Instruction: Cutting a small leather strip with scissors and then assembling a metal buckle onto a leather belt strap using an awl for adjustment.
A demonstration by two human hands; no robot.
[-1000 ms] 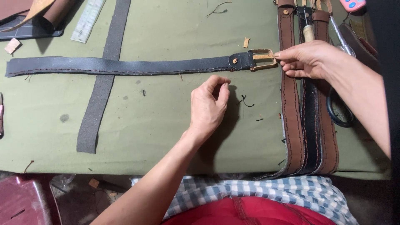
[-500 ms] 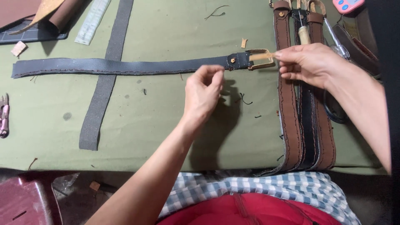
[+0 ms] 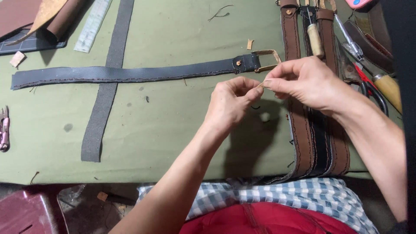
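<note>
**Bench inventory: hands, grey belt and surroundings**

1. My left hand (image 3: 232, 102) and my right hand (image 3: 303, 82): together over the surface, fingertips meeting just below the buckle. Both pinch something very small and pale between thumb and forefinger; too small to identify, possibly a thread.

2. Grey belt (image 3: 130, 73): lies flat across the green surface (image 3: 173, 130), running from the far left to its brass buckle (image 3: 268, 60), which sits just above my fingertips. Whether the buckle touches my right hand cannot be told.

3. Grey strip (image 3: 104, 99): runs away from me, crossing under or over the grey belt; which one is unclear. Its far end is cut off at the top edge.

4. Brown and black belts (image 3: 318, 138): several side by side, lengthwise on the right, partly hidden beneath my right hand and wrist. Near ends hang over the surface edge.

5. Wooden-handled tool (image 3: 315, 40): rests on those belts; its tip is not visible.

6. Scissors (image 3: 368, 84) and other tools: far right, partly covered by my forearm and a dark edge.

7. Clear ruler (image 3: 92, 26), dark cutting mat (image 3: 30, 43) and rolled brown leather (image 3: 60, 19): top left, all cut off.

8. Small pink tool (image 3: 4, 130): left edge, half out of frame.
</note>
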